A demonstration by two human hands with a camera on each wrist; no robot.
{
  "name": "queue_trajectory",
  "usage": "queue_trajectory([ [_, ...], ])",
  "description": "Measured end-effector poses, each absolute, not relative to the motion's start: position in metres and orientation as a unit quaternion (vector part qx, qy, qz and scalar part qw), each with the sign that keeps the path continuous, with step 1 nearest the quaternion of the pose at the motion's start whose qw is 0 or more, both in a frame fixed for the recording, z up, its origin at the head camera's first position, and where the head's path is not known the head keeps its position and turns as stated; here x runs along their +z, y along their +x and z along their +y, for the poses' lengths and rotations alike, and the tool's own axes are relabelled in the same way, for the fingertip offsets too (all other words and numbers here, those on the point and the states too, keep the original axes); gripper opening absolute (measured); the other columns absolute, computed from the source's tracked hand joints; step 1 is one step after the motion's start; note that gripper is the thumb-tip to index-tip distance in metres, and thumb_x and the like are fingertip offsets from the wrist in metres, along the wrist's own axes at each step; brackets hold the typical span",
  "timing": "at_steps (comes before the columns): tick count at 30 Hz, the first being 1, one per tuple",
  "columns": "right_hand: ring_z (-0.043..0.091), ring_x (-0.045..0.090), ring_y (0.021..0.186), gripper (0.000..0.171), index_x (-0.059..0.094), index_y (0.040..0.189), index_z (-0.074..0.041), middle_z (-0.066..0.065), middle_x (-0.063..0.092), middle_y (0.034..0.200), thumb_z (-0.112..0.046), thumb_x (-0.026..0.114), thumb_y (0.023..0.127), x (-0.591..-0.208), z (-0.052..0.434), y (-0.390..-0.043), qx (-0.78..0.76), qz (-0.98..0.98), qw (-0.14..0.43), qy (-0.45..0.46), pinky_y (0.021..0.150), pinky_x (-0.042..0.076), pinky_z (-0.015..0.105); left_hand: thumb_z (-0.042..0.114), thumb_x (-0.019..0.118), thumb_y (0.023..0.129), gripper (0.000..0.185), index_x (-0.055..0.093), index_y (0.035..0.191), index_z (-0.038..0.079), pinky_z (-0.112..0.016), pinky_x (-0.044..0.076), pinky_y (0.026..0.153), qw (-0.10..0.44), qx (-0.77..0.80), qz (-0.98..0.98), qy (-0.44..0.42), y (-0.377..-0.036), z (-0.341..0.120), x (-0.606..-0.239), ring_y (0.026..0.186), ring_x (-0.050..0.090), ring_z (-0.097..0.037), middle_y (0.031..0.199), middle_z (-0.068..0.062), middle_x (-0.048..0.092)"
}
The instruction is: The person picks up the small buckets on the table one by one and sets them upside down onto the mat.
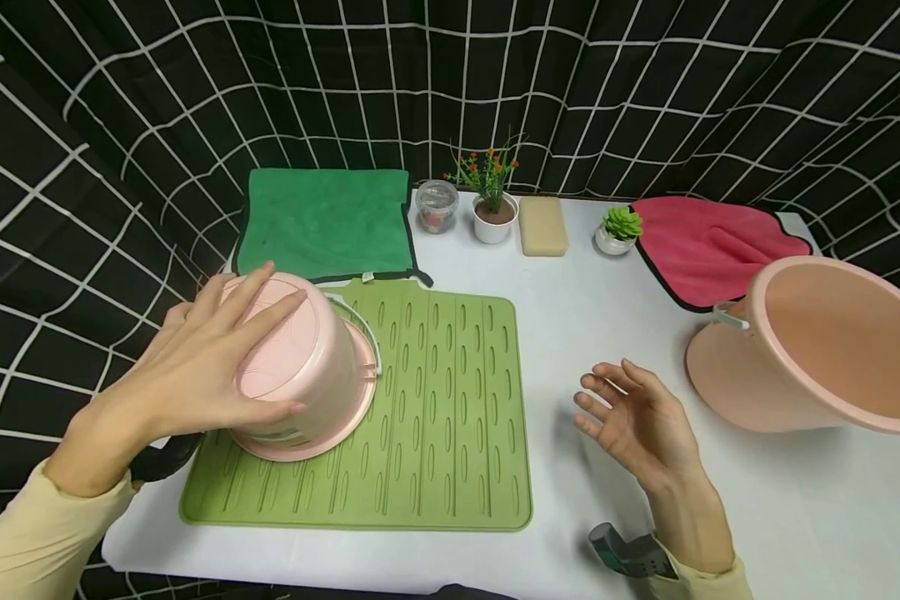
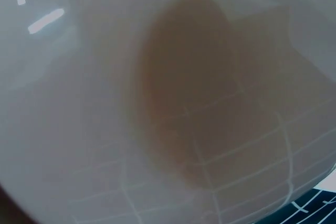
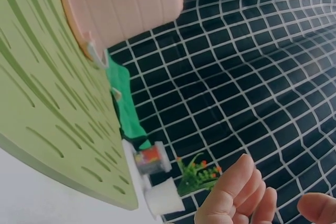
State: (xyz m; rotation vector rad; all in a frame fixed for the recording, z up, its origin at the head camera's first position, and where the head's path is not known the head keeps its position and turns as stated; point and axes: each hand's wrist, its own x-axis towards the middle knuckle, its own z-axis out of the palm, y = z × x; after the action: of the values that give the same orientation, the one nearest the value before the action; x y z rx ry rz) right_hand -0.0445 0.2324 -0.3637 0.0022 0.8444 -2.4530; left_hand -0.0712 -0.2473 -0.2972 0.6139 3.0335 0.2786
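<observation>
Two smooth pink plastic buckets sit on a white bench point(image 1: 570, 333). One upturned pink bucket point(image 1: 300, 367) rests rim-down at the left end of a ribbed green silicone drying mat point(image 1: 435, 417); the left hand point(image 1: 195, 358) lies on its flat base with fingers spread straight. The other bucket point(image 1: 817, 350) lies tilted on its side at the right. The right hand point(image 1: 637, 417) hovers between them, fingers relaxed, holding nothing. Behind are two cloths, one green point(image 1: 322, 221) and one pink point(image 1: 712, 242), two small potted plants point(image 1: 495, 208), one glass jar point(image 1: 437, 207) and one tan sponge point(image 1: 543, 225). No writing is legible.
</observation>
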Motion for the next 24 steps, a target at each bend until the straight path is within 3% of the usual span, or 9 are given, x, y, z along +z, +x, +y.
queue_trajectory([
  [10, 0.018, 0.069, 0.098, 0.051, 0.071, 0.110, -0.009, 0.002, 0.071, 0.106, -0.028, 0.024, 0.114, -0.357, 0.228, -0.047, -0.896, 0.354, 0.267, 0.013, 0.089, 0.060, 0.032, 0.076, 0.081, 0.064, 0.117, 0.033, 0.162, 0.033, -0.074, 0.034, 0.101, 0.004, 0.094, 0.973, 0.212, -0.071, -0.245, -0.295, 0.156, 0.020, -0.051, 0.174, -0.009, 0.020],
  [17, 0.014, 0.068, 0.095, 0.041, 0.072, 0.109, -0.014, -0.002, 0.070, 0.103, -0.025, 0.032, 0.113, -0.340, 0.223, -0.060, -0.864, 0.434, 0.255, 0.016, 0.087, 0.061, 0.030, 0.073, 0.082, 0.066, 0.109, 0.042, 0.158, 0.030, -0.083, 0.020, 0.114, -0.051, 0.132, 0.956, 0.257, -0.064, -0.243, -0.295, 0.156, 0.024, -0.051, 0.170, -0.009, 0.033],
  [24, 0.017, 0.069, 0.096, 0.034, 0.071, 0.121, -0.011, 0.001, 0.074, 0.105, -0.017, 0.038, 0.112, -0.327, 0.240, -0.068, -0.857, 0.477, 0.192, 0.022, 0.088, 0.062, 0.032, 0.089, 0.045, 0.086, 0.091, 0.058, 0.145, 0.020, -0.076, 0.024, 0.115, -0.177, 0.154, 0.929, 0.287, -0.049, -0.227, -0.303, 0.145, 0.040, -0.054, 0.153, -0.016, 0.055],
])
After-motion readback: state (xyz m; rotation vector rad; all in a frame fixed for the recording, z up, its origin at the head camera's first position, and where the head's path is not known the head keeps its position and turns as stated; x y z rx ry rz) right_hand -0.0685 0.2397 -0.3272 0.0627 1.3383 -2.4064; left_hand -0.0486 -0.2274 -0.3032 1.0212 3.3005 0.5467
